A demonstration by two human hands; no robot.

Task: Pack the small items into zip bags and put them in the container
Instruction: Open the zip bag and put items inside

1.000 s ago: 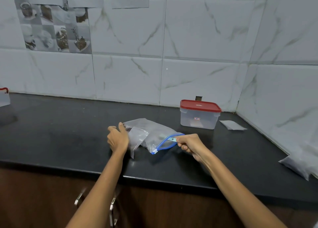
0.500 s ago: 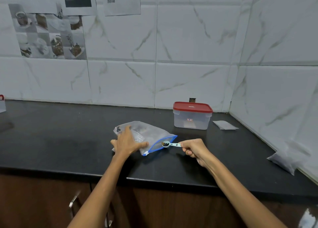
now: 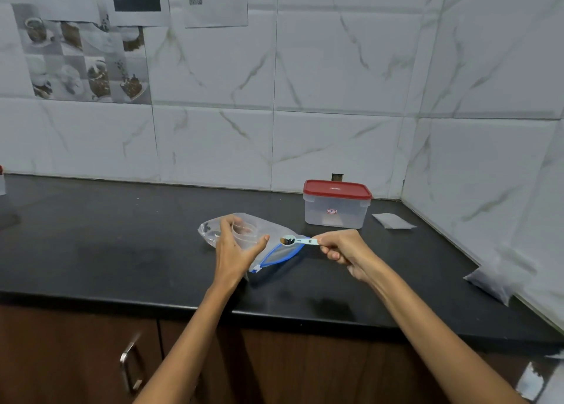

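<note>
1. L hand [image 3: 236,246] is resting on the bag [image 3: 268,235], fingers spread and fairly straight, pinning it flat to the counter [image 3: 91,257]. A sec ago it was curled at the bag's far-left edge.
2. R hand [image 3: 343,248] is pinching the spoon [image 3: 297,240] handle; it's now out of the blue-zip mouth w/ dark bits in the bowl, vs. buried inside earlier. Prob. mid-transfer of items; no small bag filled yet.
3. Hands are sitting apart, the bag mouth btwn them.
4. Farther back: box [image 3: 335,211], red lid on, nothing going in yet.
5. Flat pouch [image 3: 393,221] is lying just R of the box.
</note>
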